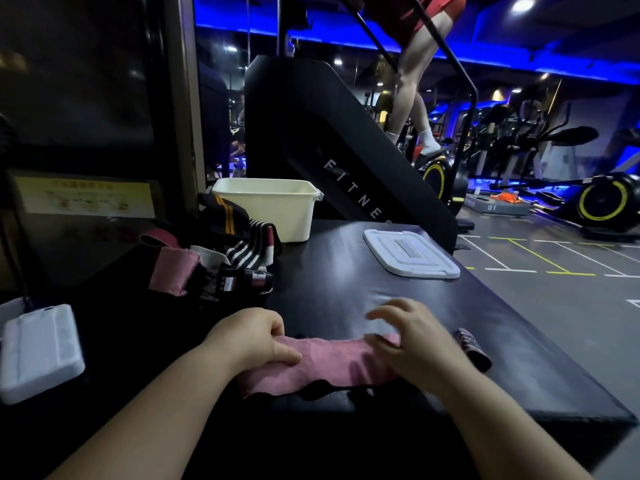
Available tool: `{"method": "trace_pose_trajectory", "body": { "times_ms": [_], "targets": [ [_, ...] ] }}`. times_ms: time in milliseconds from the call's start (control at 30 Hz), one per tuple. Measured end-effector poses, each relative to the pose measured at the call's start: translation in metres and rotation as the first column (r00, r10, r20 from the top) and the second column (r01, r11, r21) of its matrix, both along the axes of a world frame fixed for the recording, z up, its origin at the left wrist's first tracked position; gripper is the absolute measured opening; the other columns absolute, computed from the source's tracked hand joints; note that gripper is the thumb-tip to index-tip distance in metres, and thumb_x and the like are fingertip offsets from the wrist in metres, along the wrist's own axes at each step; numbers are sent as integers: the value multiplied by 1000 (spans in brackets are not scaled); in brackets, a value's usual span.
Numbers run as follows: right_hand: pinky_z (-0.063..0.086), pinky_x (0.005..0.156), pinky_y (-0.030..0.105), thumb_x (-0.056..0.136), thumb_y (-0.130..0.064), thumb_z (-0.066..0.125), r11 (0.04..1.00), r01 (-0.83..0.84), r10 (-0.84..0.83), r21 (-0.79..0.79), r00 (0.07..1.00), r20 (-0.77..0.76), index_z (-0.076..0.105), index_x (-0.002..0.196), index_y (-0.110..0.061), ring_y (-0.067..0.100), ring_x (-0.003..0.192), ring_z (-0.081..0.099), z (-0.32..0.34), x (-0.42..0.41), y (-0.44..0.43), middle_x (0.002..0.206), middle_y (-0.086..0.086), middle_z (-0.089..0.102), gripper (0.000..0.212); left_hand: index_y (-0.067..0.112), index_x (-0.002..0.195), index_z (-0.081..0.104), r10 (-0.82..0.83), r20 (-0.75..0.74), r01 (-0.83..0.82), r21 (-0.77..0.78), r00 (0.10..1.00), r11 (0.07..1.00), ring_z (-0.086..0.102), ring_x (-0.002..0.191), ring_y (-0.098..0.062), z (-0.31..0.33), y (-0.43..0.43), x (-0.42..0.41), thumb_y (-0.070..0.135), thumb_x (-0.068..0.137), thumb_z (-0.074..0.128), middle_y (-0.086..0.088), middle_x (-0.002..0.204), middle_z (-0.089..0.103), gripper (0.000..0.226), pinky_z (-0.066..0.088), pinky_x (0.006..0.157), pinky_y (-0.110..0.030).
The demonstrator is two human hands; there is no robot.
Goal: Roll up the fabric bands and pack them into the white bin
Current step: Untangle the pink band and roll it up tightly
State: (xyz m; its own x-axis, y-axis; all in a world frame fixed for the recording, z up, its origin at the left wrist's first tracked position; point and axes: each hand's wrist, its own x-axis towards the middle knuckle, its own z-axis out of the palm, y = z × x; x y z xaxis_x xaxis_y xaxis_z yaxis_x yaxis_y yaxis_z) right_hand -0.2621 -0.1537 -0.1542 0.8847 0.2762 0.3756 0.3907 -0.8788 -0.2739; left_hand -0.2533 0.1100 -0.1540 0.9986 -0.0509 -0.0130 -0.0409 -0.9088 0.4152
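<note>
Here, the pink band lies crosswise between both hands

Behind, a black stepper rises past the far edge of the table, with a person's legs on it; the black table fills the foreground. The white bin stands upright at the far left of the table, open on top, its inside hidden by its wall; its lid lies flat to the right, well apart from it. Just beside the bin, on its near left, sits a pile of loose bands: black with orange stripes, black-and-white striped, pink. A white box sits at the near left.

The pink band is on the table near its front edge, unrolled and flat; its long axis runs left to right, the right end a little farther from the person than the left; something black shows under its near edge. The left hand grips the left end, fingers curled, thumb on top; the right hand is blurred, its fingers spread and loose over the right end, thumb touching the fabric, not clasping it. Just right of that hand lies a small dark roll, its axis running roughly front to back.
</note>
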Motion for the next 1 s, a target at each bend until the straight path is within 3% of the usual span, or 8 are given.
{"method": "trace_pose_trajectory", "body": {
  "times_ms": [133, 200, 267, 400, 500, 600, 700, 1000],
  "targets": [
    [20, 116, 27, 88, -74, 33, 986, -101, 65, -134, 966, -248, 46, 141, -33, 14, 144, 27, -15, 9, 38, 154, -4, 35, 69, 28, 71, 58, -12, 30, 12, 17, 999, 1000, 57, 68, -5, -1, 3, -2, 63, 62, 79, 12, 70, 60, 42, 39, 57, -23],
    [8, 120, 34, 66, -93, 1, 954, -143, 50, -263, 942, -331, 26, 151, -38, 14, 150, 8, -25, 10, 39, 163, -6, 14, 104, 29, 72, 57, -23, 43, 21, 34, 999, 999, 55, 68, -4, -1, 7, -4, 65, 64, 77, 12, 71, 58, 42, 39, 58, -23],
    [2, 120, 37, 48, -95, -17, 940, -137, 20, -313, 937, -349, 16, 153, -41, 13, 150, 1, -27, 11, 38, 164, -8, 6, 122, 31, 73, 57, -44, 42, 43, 26, 998, 999, 53, 68, -3, 0, 15, -5, 64, 67, 75, 13, 72, 57, 39, 38, 58, -22],
    [-2, 120, 40, 87, -75, 19, 930, -129, -20, -345, 918, -396, 13, 153, -40, 13, 150, -4, -23, 10, 43, 164, -8, 0, 76, 34, 76, 60, -113, 22, 114, -73, 993, 991, 57, 74, -4, -5, 34, -7, 56, 74, 75, 12, 76, 61, 27, 43, 65, -21],
    [-4, 121, 42, 101, -53, 29, 935, -153, 16, -320, 919, -393, 13, 154, -36, 12, 150, -7, -15, 10, 52, 164, -7, -3, 58, 32, 76, 61, -120, 55, 127, -150, 991, 980, 61, 79, -9, -16, 37, -6, 53, 73, 77, 9, 78, 65, 26, 50, 74, -27],
    [-3, 122, 40, 103, -49, 27, 947, -251, 150, -199, 896, -417, 13, 154, -37, 10, 149, -7, -13, 5, 73, 163, -11, -2, 54, 32, 76, 61, -109, 95, 125, -182, 989, 975, 62, 79, -10, -22, 37, -4, 54, 70, 77, 9, 78, 65, 27, 51, 76, -31],
    [-4, 121, 43, 95, -63, 13, 914, -266, 131, -308, 909, -396, 5, 153, -42, 10, 149, -9, -24, -1, 83, 163, -15, -2, 62, 31, 78, 63, -135, 89, 152, -230, 987, 961, 61, 76, -8, -21, 42, -3, 48, 74, 78, 7, 78, 66, 23, 51, 75, -29],
    [2, 121, 45, 100, -57, 18, 921, -211, 88, -326, 931, -354, 5, 152, -45, 13, 150, -1, -27, -3, 85, 162, -16, 4, 55, 20, 74, 61, -201, 16, 193, -356, 980, 914, 50, 63, -3, -4, 62, -3, 33, 80, 77, 11, 66, 57, 22, 41, 65, -23]
  ]
}}
